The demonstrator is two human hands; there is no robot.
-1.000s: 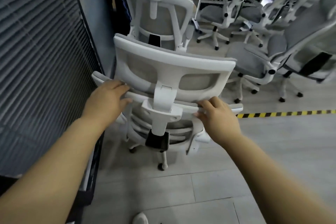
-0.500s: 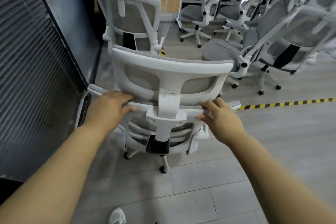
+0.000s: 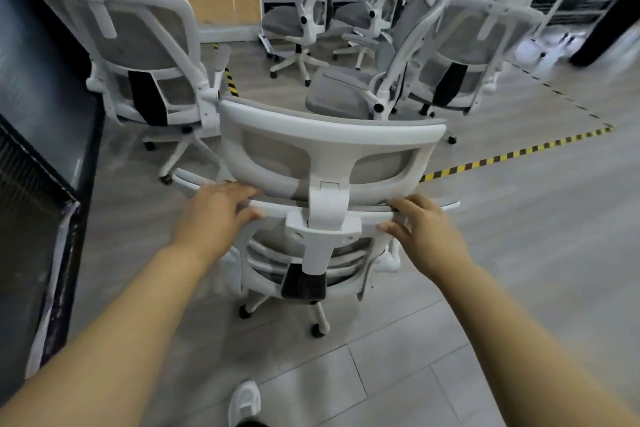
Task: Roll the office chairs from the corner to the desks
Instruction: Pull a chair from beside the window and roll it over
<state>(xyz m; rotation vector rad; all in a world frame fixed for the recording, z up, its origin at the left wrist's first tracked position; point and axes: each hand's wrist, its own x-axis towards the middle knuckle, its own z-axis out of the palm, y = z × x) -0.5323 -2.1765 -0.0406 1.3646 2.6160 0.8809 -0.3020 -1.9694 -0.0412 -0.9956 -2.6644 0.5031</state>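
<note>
chair | held by back rail: left grip, right grip curled round it | judged easy-rolling, stiff, top-heavy

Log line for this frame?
left hand: grips white-framed grey mesh office chair backrest top | right hand: grips same backrest top | chair: upright

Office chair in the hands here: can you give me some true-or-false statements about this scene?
1. The left hand and the right hand both grip the backrest rail of the white office chair. True.
2. That chair lies tipped on its side. False: it stands upright on its castors.
3. Yellow-and-black floor tape runs at the right. True.
4. It is the only chair in view. False: another office chair stands at the left, more ahead.
</note>
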